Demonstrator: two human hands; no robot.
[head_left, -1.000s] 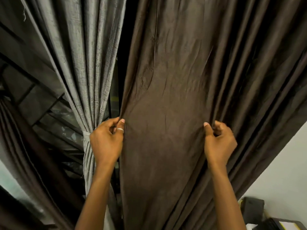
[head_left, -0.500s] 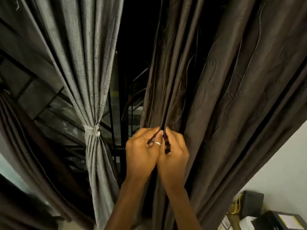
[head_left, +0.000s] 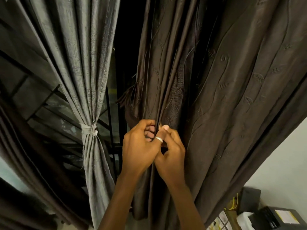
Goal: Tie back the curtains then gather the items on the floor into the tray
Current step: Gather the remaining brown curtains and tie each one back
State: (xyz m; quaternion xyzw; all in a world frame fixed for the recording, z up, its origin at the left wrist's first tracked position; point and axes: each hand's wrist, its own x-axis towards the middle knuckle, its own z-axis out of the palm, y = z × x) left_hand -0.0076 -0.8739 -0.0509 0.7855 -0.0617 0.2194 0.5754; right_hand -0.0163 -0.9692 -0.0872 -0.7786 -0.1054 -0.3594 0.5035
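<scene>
Pinching brown curtain [head_left: 232, 97] folds, left hand [head_left: 139, 146] and right hand [head_left: 172, 156] touch.

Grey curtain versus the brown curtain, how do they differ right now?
The grey curtain is pale with a woven crosshatch texture; the brown curtain is darker with embroidered swirls. The grey curtain is cinched by a knotted tie band; the brown curtain shows no band around it and is bunched only by the left hand and right hand gripping its folds. Both hang in long folds.
</scene>
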